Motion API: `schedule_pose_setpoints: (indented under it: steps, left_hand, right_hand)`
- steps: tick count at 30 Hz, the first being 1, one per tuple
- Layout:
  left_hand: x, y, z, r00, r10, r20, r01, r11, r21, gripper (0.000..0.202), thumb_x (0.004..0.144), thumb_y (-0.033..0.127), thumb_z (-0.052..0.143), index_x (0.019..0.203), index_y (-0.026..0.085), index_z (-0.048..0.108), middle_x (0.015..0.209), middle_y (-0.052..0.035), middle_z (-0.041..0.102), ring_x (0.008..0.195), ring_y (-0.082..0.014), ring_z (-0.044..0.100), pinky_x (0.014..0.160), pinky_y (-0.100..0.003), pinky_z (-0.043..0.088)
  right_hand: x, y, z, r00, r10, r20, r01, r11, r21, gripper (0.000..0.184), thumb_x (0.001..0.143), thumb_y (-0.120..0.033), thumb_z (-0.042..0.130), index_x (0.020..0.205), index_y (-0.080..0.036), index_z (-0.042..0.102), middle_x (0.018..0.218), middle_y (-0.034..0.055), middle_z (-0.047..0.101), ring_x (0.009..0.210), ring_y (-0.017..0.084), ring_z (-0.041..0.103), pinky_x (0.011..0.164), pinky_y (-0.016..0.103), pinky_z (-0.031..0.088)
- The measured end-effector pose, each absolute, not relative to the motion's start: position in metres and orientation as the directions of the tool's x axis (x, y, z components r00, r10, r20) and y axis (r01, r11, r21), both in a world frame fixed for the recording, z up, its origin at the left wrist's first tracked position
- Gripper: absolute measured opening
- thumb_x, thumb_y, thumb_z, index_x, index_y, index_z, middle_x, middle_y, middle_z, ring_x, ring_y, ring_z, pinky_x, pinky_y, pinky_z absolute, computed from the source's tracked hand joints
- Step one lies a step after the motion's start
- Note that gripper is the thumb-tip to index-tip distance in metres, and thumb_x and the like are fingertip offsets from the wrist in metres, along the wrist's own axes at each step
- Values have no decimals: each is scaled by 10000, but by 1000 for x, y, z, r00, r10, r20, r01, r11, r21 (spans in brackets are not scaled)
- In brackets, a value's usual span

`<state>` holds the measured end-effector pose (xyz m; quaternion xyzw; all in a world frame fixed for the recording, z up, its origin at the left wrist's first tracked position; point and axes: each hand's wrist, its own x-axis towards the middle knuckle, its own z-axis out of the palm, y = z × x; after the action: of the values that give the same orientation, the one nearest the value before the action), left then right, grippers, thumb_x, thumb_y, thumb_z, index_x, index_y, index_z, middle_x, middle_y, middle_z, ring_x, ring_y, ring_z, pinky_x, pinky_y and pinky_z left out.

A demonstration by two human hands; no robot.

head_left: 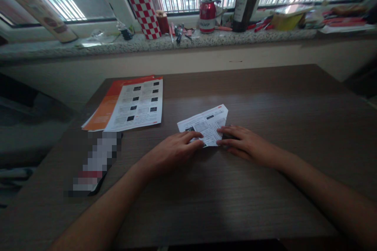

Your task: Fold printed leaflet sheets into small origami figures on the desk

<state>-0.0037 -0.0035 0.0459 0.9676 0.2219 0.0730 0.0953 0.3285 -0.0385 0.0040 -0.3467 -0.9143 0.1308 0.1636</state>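
Observation:
A folded printed paper (205, 124) lies flat near the middle of the dark wooden table (265, 98). My left hand (173, 151) rests at its near left edge, with the fingertips pressing on the paper. From the right, my right hand (244, 143) presses its fingertips on the paper's near right corner. Both hands lie flat on the sheet, fingers together, and neither lifts it.
A stack of orange and white printed leaflets (129, 104) lies at the table's far left. A blurred flat object (94, 162) sits near the left edge. The stone windowsill (88, 47) behind holds a red can (207, 16), a dark bottle (246, 2), a checkered cup (147, 15) and clutter.

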Motion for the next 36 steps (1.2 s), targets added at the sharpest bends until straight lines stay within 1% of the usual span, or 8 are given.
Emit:
schedule_pose_setpoints:
  steps: [6,11,16,19,23,28,32,36]
  left_hand:
    - [-6,-3,51,900,418,126,385,-896,220,323,997,40,550,1237,237,638,1446,-102,616,1266,-271,648,1015,-400,561]
    - [-5,-4,51,893,419,167,374,-895,244,231,1010,102,587,1214,194,643,1346,-122,662,1185,-272,665,976,-419,577]
    - [-6,1,42,880,430,202,358,-880,312,298,1049,112,540,1307,245,608,1307,-79,680,1134,-241,688,949,-398,583]
    - [-2,4,30,783,550,291,411,-808,422,296,1070,175,549,1355,249,576,1219,-78,707,1035,-220,717,858,-360,605]
    - [8,4,22,618,715,325,499,-677,541,271,1048,204,605,1315,235,572,1234,-85,714,1081,-230,721,915,-384,607]
    - [17,2,24,533,783,321,490,-595,637,243,1039,211,623,1273,236,562,1180,-69,718,1032,-212,722,891,-371,611]
    - [21,5,20,497,785,370,507,-608,610,284,1008,231,687,1260,228,556,1169,-69,690,1056,-227,702,908,-405,615]
    - [24,8,15,571,708,415,517,-703,488,55,1037,234,654,1087,212,657,1241,-81,659,1099,-236,682,945,-446,606]
  right_hand:
    - [327,-39,5,-716,670,193,592,731,-339,382,1066,-256,583,1437,-317,653,1630,106,505,1511,322,456,1207,619,409]
    - [327,-40,4,-704,682,197,599,720,-350,395,1057,-254,600,1436,-355,650,1630,82,508,1497,313,474,1191,615,431]
    - [325,-42,5,-716,666,210,597,740,-311,457,1056,-222,589,1484,-380,610,1619,95,518,1484,321,488,1178,621,440]
    - [324,-43,7,-729,654,204,598,752,-277,496,1050,-189,586,1497,-403,592,1599,91,544,1461,319,517,1161,621,454]
    - [322,-44,6,-729,658,191,605,749,-269,487,1054,-182,578,1507,-359,585,1588,98,560,1454,318,529,1166,619,450]
    - [318,-49,4,-727,662,182,618,746,-246,432,1056,-195,582,1451,-360,635,1585,84,564,1446,321,535,1158,608,459]
    - [314,-52,8,-725,659,200,611,750,-253,440,1050,-211,592,1461,-364,631,1559,89,588,1413,320,562,1143,599,474]
    - [312,-53,10,-721,658,218,605,751,-265,469,1037,-209,611,1470,-389,621,1561,73,588,1399,315,573,1131,592,486]
